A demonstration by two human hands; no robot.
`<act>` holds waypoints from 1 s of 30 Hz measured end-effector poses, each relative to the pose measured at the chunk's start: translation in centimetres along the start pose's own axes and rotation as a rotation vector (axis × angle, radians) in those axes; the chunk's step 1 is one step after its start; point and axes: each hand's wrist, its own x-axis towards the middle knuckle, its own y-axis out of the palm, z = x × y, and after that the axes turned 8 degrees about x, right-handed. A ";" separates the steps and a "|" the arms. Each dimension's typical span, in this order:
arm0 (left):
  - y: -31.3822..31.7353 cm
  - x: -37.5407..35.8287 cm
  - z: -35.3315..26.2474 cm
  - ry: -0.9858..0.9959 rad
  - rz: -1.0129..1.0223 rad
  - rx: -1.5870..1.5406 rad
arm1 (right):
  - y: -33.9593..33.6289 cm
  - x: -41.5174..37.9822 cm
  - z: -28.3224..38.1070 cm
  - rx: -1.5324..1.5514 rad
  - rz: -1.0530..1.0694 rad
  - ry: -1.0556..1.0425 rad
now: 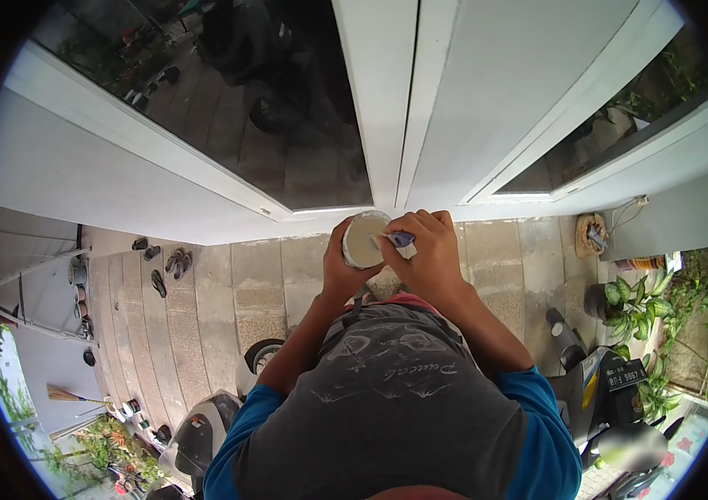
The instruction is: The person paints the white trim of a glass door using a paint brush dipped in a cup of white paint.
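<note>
My left hand [343, 265] is wrapped round the side of a round tub [362, 242] with a pale, smeared rim. Inside the tub is an off-white, paint-like liquid. My right hand [427, 252] is closed on a paintbrush with a blue-purple handle [402, 239]. The brush's light-coloured end reaches over the right side of the tub, close to the liquid. Both hands are in front of my chest, near the foot of the white door frame [386, 179]. My right fingers hide part of the brush.
Dark glass [287, 125] and white door panels [504, 92] rise ahead. Sandals [177, 262] lie on the tiled floor [262, 287] at left. A brown bag [591, 236] and potted plants [639, 296] stand at right. Motorbikes [196, 437] are parked behind me on both sides.
</note>
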 end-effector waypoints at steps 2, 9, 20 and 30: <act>0.6 0.0 -0.2 -0.010 -0.003 -0.022 | -0.5 -0.4 -0.2 0.017 -0.014 0.011; 3.4 0.1 0.5 -0.018 0.068 -0.081 | -2.2 -1.4 -0.8 -0.027 -0.155 0.046; 5.0 3.9 3.7 0.173 0.211 -0.085 | -1.3 -2.3 -0.7 -0.024 -0.382 0.292; -0.2 10.4 9.4 0.218 0.497 -0.198 | 7.0 0.1 0.3 -0.130 -0.609 0.360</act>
